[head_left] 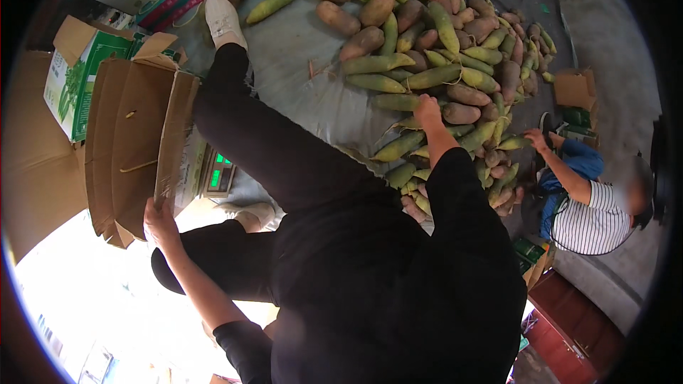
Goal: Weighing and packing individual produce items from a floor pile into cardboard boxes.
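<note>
My left hand (161, 222) grips the lower edge of a stack of flattened brown cardboard boxes (131, 135) standing on end at my left. My right hand (428, 110) reaches forward into a big heap of corn cobs in green husks and brown sweet potatoes (441, 50) on a grey tarp (299, 64); its fingers rest on a cob at the heap's near edge, and I cannot tell whether they close around it. My black-trousered leg (270, 142) with a white shoe (224, 20) stretches out across the tarp.
A scale with a green lit display (217, 174) sits by my leg. Printed green-and-white cartons (71, 78) stand at the left. Another person in a striped shirt (587, 217) crouches at the right, one hand on the heap. A small open carton (575, 89) lies beyond that person.
</note>
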